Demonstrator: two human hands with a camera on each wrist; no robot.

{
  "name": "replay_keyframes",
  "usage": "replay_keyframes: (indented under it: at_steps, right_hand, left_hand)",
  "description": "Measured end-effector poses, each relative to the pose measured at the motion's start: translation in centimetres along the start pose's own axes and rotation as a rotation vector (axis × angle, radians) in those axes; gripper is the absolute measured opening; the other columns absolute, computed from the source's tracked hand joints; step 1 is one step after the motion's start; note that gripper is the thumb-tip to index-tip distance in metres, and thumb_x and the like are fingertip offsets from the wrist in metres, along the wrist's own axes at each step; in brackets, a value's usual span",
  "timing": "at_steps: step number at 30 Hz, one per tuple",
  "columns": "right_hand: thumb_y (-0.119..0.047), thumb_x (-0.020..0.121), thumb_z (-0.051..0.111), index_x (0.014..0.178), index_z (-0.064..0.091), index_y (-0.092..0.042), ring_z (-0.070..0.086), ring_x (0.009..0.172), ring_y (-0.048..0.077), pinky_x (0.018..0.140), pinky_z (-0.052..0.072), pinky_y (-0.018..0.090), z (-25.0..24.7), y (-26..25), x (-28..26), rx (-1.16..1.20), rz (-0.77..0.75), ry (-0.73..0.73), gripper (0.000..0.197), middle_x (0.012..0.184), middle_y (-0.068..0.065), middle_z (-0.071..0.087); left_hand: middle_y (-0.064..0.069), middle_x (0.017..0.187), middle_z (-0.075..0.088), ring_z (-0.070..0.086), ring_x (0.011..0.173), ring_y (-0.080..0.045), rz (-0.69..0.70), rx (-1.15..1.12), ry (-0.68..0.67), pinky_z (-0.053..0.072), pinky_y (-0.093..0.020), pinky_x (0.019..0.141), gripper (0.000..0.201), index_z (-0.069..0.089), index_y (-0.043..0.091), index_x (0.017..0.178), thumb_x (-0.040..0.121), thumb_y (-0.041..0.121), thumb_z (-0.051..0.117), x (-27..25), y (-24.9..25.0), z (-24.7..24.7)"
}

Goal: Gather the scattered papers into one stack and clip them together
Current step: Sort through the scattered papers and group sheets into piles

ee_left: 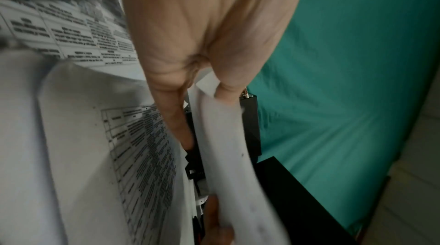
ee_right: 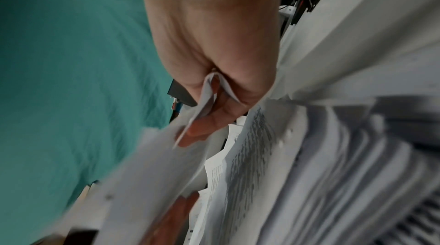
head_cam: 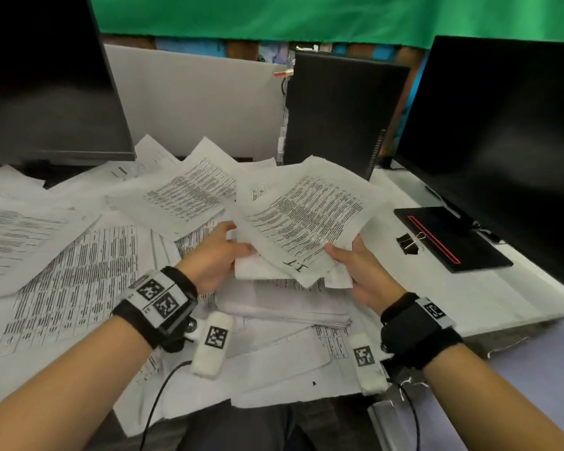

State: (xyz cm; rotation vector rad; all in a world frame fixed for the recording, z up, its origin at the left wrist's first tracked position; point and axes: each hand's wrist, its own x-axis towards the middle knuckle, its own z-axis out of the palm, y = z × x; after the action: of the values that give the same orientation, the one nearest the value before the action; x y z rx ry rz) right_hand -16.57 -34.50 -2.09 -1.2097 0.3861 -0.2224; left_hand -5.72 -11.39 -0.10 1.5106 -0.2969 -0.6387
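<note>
Loose papers (head_cam: pixel 62 275): spread over your desk's left side. Your left hand (head_cam: pixel 214 252): fingers pinching the raised sheaf (head_cam: pixel 306 219) at its left edge. Your right hand (head_cam: pixel 360 271): gripping its near corner. Binder clip (head_cam: pixel 410 243): right, on the table.

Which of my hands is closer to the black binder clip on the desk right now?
Right. Your right hand holds the papers just left of the binder clip; your left hand grips the papers' far side, farther away.
</note>
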Motion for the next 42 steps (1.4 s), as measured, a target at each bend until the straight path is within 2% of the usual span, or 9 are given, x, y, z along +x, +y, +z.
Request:
replay_keyframes:
  at_steps: [8,11,15,19,25,30,35,39,42]
  right_hand:
    - [-0.017,0.093,0.066,0.102,0.068,-0.015,0.068,0.094,0.021,0.078,0.058,0.029,-1.7,-2.7,1.3,-0.425,-0.253,0.436,0.01,0.1,0.004,0.073]
    - [-0.02,0.097,0.059,0.113,0.065,-0.009,0.064,0.098,0.023,0.078,0.054,0.03,-3.7,-4.2,2.5,-0.453,-0.244,0.565,0.02,0.111,0.012,0.069]
    - [-0.017,0.101,0.053,0.12,0.058,-0.002,0.066,0.104,0.029,0.077,0.058,0.041,-5.2,-4.5,4.0,-0.119,0.066,0.437,0.024,0.117,0.016,0.067]
    - [-0.017,0.103,0.05,0.11,0.06,0.001,0.067,0.087,0.03,0.066,0.059,0.033,-3.0,-3.1,4.8,-0.35,0.135,0.34,0.022,0.102,0.017,0.069]
    - [-0.032,0.103,0.045,0.141,0.041,0.004,0.052,0.124,0.036,0.096,0.043,0.034,-1.0,-1.0,7.2,-0.989,0.15,0.236,0.052,0.137,0.016,0.052]
    - [-0.043,0.083,0.074,0.149,0.023,-0.003,0.045,0.134,0.031,0.112,0.04,0.041,-0.5,-0.2,8.4,-0.916,0.131,0.115,0.092,0.146,0.009,0.044]
    - [-0.051,0.072,0.082,0.156,0.013,-0.01,0.041,0.14,0.024,0.115,0.034,0.037,-1.4,-0.4,7.4,-0.748,0.113,0.088,0.116,0.154,0.003,0.038]
    - [-0.033,0.088,0.072,0.13,0.054,-0.005,0.066,0.112,0.022,0.105,0.046,0.038,-1.6,-3.8,4.1,-0.312,0.004,0.021,0.053,0.127,0.009,0.066]
    - [-0.017,0.091,0.067,0.139,0.053,-0.011,0.063,0.121,0.028,0.102,0.049,0.048,0.8,-7.6,1.7,-0.081,-0.1,-0.139,0.05,0.13,0.011,0.066]
  left_hand:
    - [-0.014,0.119,0.063,0.061,0.109,-0.032,0.052,0.301,0.03,0.048,-0.049,0.097,0.054,0.045,0.018,0.127,0.083,-0.013,0.053,0.8,0.5,-0.8]
    - [-0.009,0.111,0.06,0.059,0.099,-0.027,-0.033,0.458,0.076,0.05,-0.037,0.087,0.054,0.043,0.014,0.131,0.085,-0.013,0.048,1.3,0.1,-1.4]
    - [-0.005,0.113,0.05,0.05,0.104,-0.023,-0.133,0.599,0.075,0.045,-0.033,0.086,0.054,0.039,0.012,0.135,0.087,-0.009,0.048,1.7,-0.7,-0.7]
    - [-0.011,0.099,0.06,0.057,0.09,-0.024,-0.123,0.523,0.133,0.049,-0.032,0.076,0.025,0.051,0.008,0.11,0.087,0.0,0.051,2.5,-1.3,0.4]
    - [-0.023,0.13,0.052,0.055,0.113,-0.036,-0.19,0.354,0.309,0.047,-0.04,0.095,0.041,0.041,0.003,0.136,0.094,0.001,0.04,3.4,-0.9,-1.1]
    - [-0.014,0.13,0.055,0.054,0.116,-0.031,-0.296,0.328,0.135,0.045,-0.041,0.1,0.064,0.043,0.003,0.134,0.088,0.047,0.055,3.4,-0.3,-0.4]
    - [-0.006,0.114,0.057,0.058,0.098,-0.023,0.005,0.379,0.147,0.052,-0.036,0.083,0.037,0.042,0.011,0.133,0.096,0.008,0.042,3.0,-0.3,1.3]
    - [0.006,0.108,0.059,0.058,0.093,-0.006,0.266,0.265,0.182,0.05,-0.026,0.078,0.027,0.046,0.02,0.125,0.1,0.014,0.038,1.4,2.6,1.1]
    - [0.012,0.107,0.057,0.055,0.091,0.009,0.525,0.277,0.19,0.046,-0.013,0.075,0.026,0.045,0.016,0.126,0.1,0.017,0.039,-0.4,5.7,2.0]
